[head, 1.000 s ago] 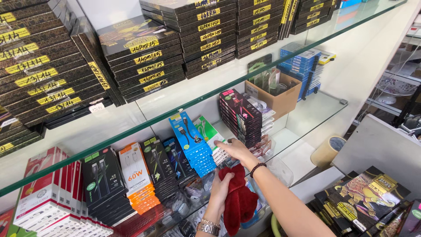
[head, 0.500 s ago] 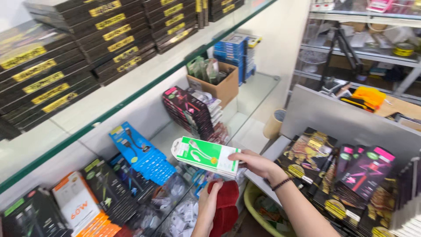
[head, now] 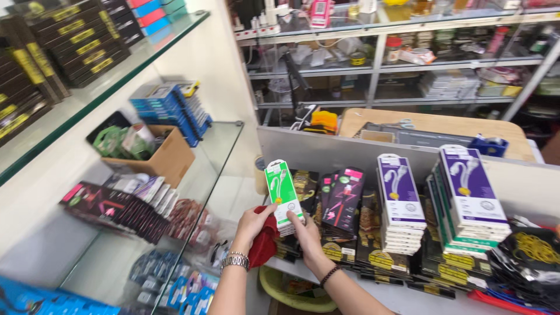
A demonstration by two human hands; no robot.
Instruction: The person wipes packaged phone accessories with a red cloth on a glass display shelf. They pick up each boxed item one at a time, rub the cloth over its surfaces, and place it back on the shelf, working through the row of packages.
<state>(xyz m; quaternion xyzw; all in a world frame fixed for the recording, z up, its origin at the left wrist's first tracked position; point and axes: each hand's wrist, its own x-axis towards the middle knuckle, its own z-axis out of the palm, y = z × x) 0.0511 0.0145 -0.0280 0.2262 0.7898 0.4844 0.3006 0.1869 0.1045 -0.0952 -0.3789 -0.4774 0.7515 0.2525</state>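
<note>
A flat green and white packaged box (head: 281, 189) stands upright in front of me, gripped by both hands. My right hand (head: 304, 234) holds its lower right edge; a dark bead bracelet is on that wrist. My left hand (head: 252, 224) presses its lower left edge and also clutches a red cloth (head: 263, 245); a metal watch sits on that wrist. The box hovers just left of rows of black and purple packaged goods (head: 402, 201) stacked on a white counter.
Glass shelves (head: 198, 175) at the left carry a cardboard box (head: 166, 157), blue boxes and dark packets. A grey partition (head: 326, 151) backs the counter stacks. Behind it are a wooden table (head: 431, 123) and cluttered metal racks. A yellow-green basin (head: 289, 289) sits below.
I turned from the glass shelves toward the counter on the right. The green box came off the shelf, was carried rightward, and now stands upright in both hands; the red cloth travelled along.
</note>
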